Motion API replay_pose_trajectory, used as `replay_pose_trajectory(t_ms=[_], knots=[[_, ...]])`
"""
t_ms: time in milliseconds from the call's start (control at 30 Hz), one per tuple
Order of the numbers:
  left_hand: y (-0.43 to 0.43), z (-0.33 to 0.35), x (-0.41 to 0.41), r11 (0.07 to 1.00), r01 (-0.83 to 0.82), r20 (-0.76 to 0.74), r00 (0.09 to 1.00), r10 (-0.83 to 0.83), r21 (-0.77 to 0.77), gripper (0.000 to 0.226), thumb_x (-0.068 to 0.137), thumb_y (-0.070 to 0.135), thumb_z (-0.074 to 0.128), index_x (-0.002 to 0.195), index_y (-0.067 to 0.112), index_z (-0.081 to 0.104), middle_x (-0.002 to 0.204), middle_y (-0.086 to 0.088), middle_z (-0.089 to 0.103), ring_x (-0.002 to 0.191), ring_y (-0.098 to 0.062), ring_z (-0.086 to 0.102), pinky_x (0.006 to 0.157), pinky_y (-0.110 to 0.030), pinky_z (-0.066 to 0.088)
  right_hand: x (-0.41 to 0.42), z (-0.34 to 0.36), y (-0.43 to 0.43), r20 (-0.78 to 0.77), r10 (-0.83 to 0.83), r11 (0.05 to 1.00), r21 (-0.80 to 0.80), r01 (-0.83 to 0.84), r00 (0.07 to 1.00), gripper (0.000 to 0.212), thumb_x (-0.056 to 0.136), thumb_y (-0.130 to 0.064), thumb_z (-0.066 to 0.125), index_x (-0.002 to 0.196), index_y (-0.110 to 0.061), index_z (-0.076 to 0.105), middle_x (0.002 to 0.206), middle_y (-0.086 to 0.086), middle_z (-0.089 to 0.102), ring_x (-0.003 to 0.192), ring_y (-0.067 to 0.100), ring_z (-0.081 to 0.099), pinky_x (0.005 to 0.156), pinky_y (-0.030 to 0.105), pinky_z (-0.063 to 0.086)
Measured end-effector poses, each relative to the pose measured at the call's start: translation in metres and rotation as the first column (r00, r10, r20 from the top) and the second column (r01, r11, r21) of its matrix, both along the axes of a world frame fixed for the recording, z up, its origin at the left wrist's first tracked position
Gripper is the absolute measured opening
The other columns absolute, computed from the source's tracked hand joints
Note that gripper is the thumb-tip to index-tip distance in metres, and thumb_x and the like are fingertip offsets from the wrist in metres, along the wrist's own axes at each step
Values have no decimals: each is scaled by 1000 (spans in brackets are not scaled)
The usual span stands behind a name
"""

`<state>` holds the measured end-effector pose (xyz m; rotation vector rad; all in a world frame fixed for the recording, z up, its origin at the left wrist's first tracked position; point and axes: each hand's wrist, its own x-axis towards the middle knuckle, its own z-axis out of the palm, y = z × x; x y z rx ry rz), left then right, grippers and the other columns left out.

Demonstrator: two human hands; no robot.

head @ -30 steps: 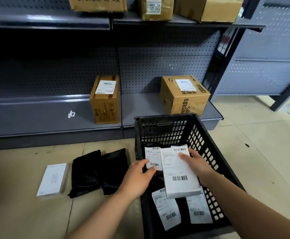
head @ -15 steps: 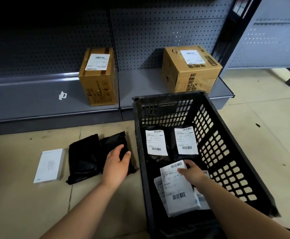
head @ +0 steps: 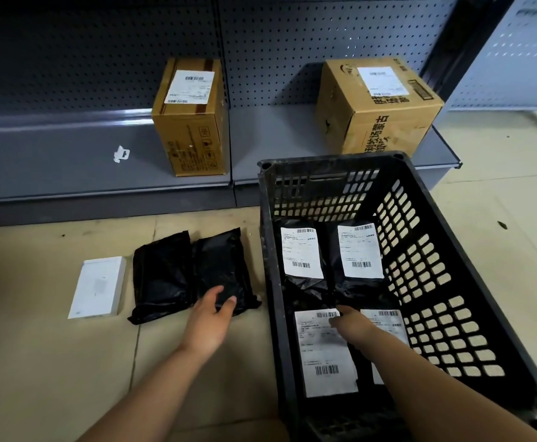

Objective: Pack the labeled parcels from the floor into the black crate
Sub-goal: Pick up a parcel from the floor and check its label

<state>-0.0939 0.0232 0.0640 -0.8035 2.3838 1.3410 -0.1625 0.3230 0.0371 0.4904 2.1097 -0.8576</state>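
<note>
Parcels for packing lay in two places: four labelled ones flat on the floor of the black crate (head: 420, 282), and two black bags side by side on the tiled floor just left of it, with a white box (head: 96, 287) beside them. The left hand (head: 211, 317) was laid, fingers spread and not yet closed, on the near corner of the nearer black bag (head: 221, 266). The right hand (head: 351, 323) rested inside the crate on the near-left labelled parcel (head: 324, 352); whether it was pinched or merely pressed could not be told. For a sound lift, the slack bag would best be gripped across its edge, then raised clear of the crate's left rim, which stood just beside it. Room seemed short on the crate floor, so stacking was likely needed. The other black bag (head: 162, 275) touched the first and might be dragged along.
</note>
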Motion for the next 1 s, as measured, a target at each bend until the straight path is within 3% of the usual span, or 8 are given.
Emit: replay_pose_trajectory(t_ms=[67,167,267,400,467,633,867,1000], knots=[[1,2,-1,1000,-2,2,1000,2,23,58,101,50,55,153,28,45,149,-8,55,131,-24,57,113,-41,45,-3,8,-3,-38,-24,1000,-14,23,999,53,105,-11,54,157,-5,42,116,20,69,95,28,64,74,34,50],[3,12,-3,998,-12,-25,1000,14,60,58,100,51,55,153,30,45,149,-7,54,132,-24,56,115,-43,44,-10,23,-7,-163,-124,992,-58,116,979,35,102,-12,58,136,-10,63,112,16,72,86,23,61,76,35,48],[4,26,-3,998,-17,-74,997,22,66,57,101,47,57,153,28,46,148,-8,54,134,-24,55,115,-41,43,-22,49,-20,-253,-253,960,-183,211,934,25,102,-20,57,123,-11,68,92,7,71,88,33,72,72,35,47],[0,50,5,995,-20,-130,991,32,94,55,103,40,56,154,25,44,145,-6,53,128,-20,56,105,-31,44,-27,98,-59,-452,-294,946,-263,189,842,16,100,-23,59,97,-19,75,91,2,76,77,22,68,67,33,53],[-6,61,10,995,-19,-155,987,35,101,52,104,39,54,154,26,43,142,-4,55,118,-16,57,96,-28,42,-22,121,-85,-518,-282,944,-299,138,808,16,98,-25,62,89,-23,74,88,0,76,81,22,70,69,34,55],[-26,72,26,992,-64,-179,980,83,112,51,103,43,54,151,29,45,130,0,61,111,-14,60,92,-28,42,-4,146,-144,-598,-190,940,-340,-32,779,15,98,-25,64,95,-21,78,83,-6,74,83,14,68,71,24,48],[-52,67,38,983,-146,-178,970,163,107,50,104,38,55,150,23,47,118,1,65,101,-12,61,81,-25,40,17,143,-194,-593,-77,939,-313,-141,801,12,94,-24,66,92,-23,78,90,-5,78,91,12,71,85,28,53],[-64,44,41,975,-188,-136,970,203,117,50,103,34,58,150,18,48,119,-5,66,103,-15,59,86,-26,38,17,118,-207,-553,-24,936,-305,-176,833,9,92,-21,70,89,-26,77,88,-6,76,85,10,70,74,25,50]])
